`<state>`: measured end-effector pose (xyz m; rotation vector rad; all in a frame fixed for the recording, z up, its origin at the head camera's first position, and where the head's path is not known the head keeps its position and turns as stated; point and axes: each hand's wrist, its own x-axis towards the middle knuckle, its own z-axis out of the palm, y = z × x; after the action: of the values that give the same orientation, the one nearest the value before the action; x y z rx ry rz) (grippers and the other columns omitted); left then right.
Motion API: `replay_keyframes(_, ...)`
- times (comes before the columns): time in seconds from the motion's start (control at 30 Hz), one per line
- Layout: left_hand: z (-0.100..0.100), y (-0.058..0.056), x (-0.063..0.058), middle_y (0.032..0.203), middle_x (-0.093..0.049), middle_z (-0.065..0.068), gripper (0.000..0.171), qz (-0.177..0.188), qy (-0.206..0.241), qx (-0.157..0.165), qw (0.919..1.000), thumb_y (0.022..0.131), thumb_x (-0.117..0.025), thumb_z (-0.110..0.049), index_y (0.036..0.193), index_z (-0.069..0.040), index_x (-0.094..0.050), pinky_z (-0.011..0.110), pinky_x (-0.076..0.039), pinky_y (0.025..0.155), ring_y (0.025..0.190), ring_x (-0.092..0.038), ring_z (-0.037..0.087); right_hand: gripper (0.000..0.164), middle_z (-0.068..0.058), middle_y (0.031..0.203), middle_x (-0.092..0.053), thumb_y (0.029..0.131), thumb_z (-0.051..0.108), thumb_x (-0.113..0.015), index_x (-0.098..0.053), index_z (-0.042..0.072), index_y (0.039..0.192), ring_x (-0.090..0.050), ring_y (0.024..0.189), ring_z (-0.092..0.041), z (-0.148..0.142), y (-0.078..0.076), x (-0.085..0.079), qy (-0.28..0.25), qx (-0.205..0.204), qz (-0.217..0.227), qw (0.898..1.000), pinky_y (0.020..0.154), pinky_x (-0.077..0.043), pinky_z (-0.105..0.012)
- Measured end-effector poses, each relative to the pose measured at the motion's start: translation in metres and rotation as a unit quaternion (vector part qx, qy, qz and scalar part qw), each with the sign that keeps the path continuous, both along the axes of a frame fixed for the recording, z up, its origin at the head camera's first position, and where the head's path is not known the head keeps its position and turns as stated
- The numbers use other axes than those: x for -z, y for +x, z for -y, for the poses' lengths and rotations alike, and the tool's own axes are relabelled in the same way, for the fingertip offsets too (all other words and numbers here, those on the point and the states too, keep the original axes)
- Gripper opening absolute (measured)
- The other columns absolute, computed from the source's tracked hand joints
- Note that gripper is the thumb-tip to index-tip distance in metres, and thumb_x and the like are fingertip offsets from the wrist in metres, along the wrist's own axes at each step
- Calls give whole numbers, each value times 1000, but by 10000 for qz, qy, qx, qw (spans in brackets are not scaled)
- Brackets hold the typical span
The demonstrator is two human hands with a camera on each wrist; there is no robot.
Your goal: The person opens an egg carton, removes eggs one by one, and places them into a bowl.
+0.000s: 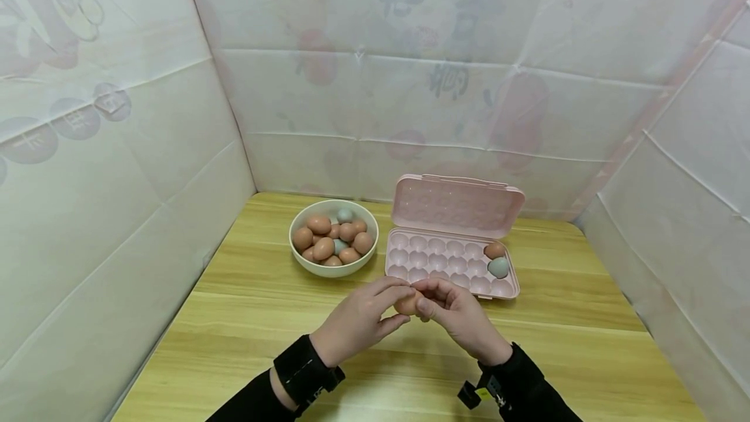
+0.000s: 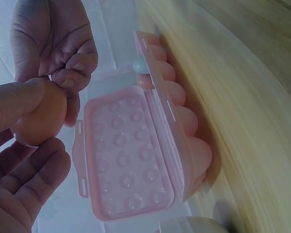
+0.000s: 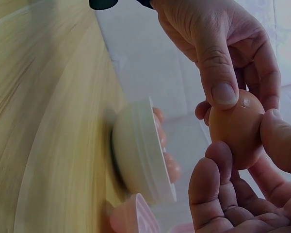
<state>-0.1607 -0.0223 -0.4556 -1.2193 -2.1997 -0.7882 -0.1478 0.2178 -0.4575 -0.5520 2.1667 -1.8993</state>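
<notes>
A brown egg [image 1: 407, 303] is held between both hands, in front of the pink egg carton [image 1: 510, 290]. My left hand [image 1: 362, 319] grips it from the left, its thumb lying across the shell in the left wrist view. From the other side my right hand [image 1: 463, 318] pinches the same egg [image 3: 237, 128] between thumb and fingers. The carton's lid [image 1: 457, 207] stands raised at the back. At the right end of its rows sit a brown egg [image 1: 495, 251] and a pale blue-green egg [image 1: 499, 268]; the hands cover part of the front row.
Left of the carton, a cream bowl [image 1: 334, 271] holds many brown eggs and a couple of pale blue-green ones. Both stand toward the back of a wooden table [image 1: 234, 318]. Printed white cloth [image 1: 305, 103] hangs behind and along both sides.
</notes>
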Motion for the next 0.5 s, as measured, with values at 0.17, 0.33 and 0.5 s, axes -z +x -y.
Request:
replay_keyframes(0.17,3,-2,-2,124,-72,1,46,-114,-84,-12,9999,86,-93,-19,125,-13,-71,19,-59,96,112,-72,12,33,8,118,-75,108,11,-64,-63,-1,138,-70,96,-4,-1,-1,1,119,13,-128,9998,81,-59,-25)
replay_keyframes(0.33,10,-7,-7,125,-73,5,47,-281,-94,-50,9995,83,-94,-17,124,-10,-72,20,-59,97,113,-73,15,33,-8,121,-73,107,10,-65,-63,-3,137,-70,100,-5,-4,-2,3,390,155,-427,9982,84,-59,-23)
replay_keyframes(0.5,27,-19,-15,122,-73,6,47,-470,-131,-180,9986,82,-95,-16,122,-9,-72,24,-61,96,112,-73,17,32,-22,126,-70,106,11,-67,-64,-4,135,-70,107,-5,-13,-3,6,733,447,-679,9940,90,-60,-22)
